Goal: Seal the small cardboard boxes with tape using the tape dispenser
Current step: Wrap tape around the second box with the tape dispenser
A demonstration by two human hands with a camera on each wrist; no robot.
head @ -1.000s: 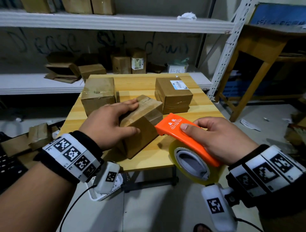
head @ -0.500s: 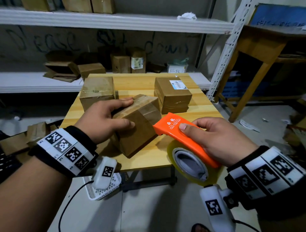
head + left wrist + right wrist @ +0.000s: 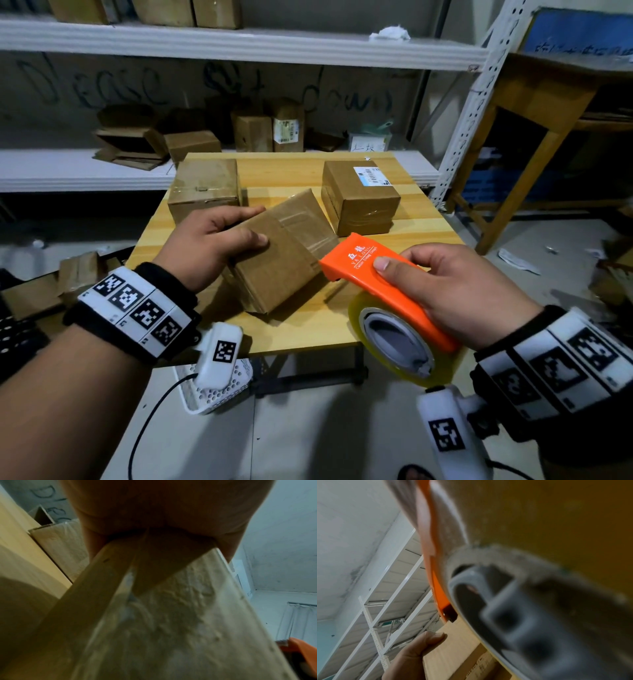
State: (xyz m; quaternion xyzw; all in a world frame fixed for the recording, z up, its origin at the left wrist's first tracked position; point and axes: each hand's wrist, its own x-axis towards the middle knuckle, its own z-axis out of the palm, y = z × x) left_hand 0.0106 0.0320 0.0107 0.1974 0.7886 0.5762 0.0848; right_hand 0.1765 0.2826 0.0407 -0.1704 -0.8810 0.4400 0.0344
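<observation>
A small brown cardboard box (image 3: pixel 287 253) is tilted up on the wooden table (image 3: pixel 308 325), with clear tape across its top face. My left hand (image 3: pixel 219 240) grips its left end, thumb on the near face and fingers over the top. My right hand (image 3: pixel 455 287) holds an orange tape dispenser (image 3: pixel 370 274) with a yellowish tape roll (image 3: pixel 397 342); the dispenser's front edge touches the box's right corner. In the left wrist view the box (image 3: pixel 171 615) fills the frame under my palm, and the dispenser (image 3: pixel 302 647) shows at lower right. The right wrist view shows the dispenser (image 3: pixel 436 588) and roll close up.
Two more cardboard boxes stand at the table's back: a plain one (image 3: pixel 205 188) at the left and a labelled one (image 3: pixel 359 198) at the right. White metal shelving (image 3: pixel 239 44) with several boxes runs behind. A white basket (image 3: pixel 219 390) sits under the table; a wooden stand (image 3: pixel 534 113) is at the right.
The box in my left hand has turned and tipped further over, its taped face now upward. The dispenser stays at the box's right corner, shifted slightly.
</observation>
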